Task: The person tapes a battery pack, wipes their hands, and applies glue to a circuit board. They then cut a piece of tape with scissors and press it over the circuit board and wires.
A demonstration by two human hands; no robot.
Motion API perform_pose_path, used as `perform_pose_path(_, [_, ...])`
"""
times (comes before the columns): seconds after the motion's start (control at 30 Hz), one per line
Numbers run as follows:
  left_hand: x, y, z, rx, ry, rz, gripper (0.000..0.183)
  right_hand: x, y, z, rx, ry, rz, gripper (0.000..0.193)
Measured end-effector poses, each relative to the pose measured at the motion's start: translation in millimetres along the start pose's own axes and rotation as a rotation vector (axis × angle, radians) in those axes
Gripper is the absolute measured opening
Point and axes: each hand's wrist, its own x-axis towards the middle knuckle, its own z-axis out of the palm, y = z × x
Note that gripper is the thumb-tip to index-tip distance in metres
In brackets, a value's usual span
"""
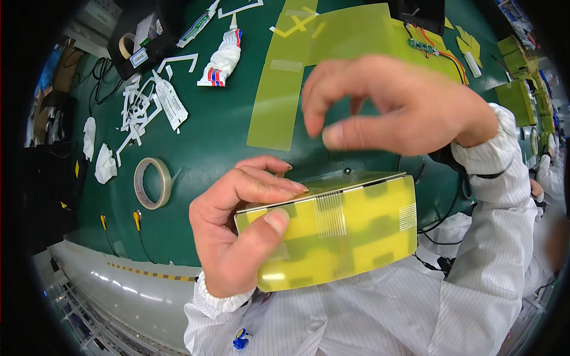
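A box-shaped pack wrapped in yellow-green sheet [368, 237] is tilted up at the near edge of the table. Strips of clear ribbed tape cross its yellow face. My left hand [240, 222] is closed around its left end, thumb on the front face and fingers over the top edge. Above the pack hovers my right hand [386, 110], slightly blurred, its fingers curved and thumb apart, with nothing between them. Behind it, flat yellow-green sheets [279, 101] lie on the table, joined by tape. My right forearm hides part of the table.
On the green table [205, 121] are a tape roll [152, 183], a wrapped tube [223, 59], a white tube [170, 101] and paper scraps [135, 110]. A small circuit board with wires [423, 45] sits at the back right. Two yellow-clipped cords [138, 221] hang over the near left edge. Another person [552, 172] is at far right.
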Motion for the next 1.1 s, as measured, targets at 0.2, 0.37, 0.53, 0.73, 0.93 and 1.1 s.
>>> perform_pose_path(0.2, [1, 1, 0, 0.031, -0.033, 0.034, 0.018, -22, -15, 32, 0.124, 0.348, -0.22, 0.018])
perform_pose_path(0.37, [1, 0, -2, 0.011, -0.039, 0.044, 0.018, -24, -29, 54, 0.043, 0.464, -0.109, 0.021])
perform_pose_path(0.53, [0, 0, -2, 0.016, -0.049, 0.062, 0.016, -25, -28, 61, 0.031, 0.504, -0.123, 0.022])
perform_pose_path(0.73, [-4, 7, 5, 0.017, 0.013, -0.066, 0.015, -26, -27, 61, 0.004, 0.507, -0.116, 0.031])
perform_pose_path(0.93, [-2, 1, -3, 0.026, -0.027, -0.037, 0.016, -26, -34, 55, -0.083, 0.438, -0.102, 0.034])
perform_pose_path(1.1, [-16, 26, -20, -0.202, 0.177, 0.185, 0.039, -36, -24, 49, 0.018, 0.627, -0.233, 0.05])
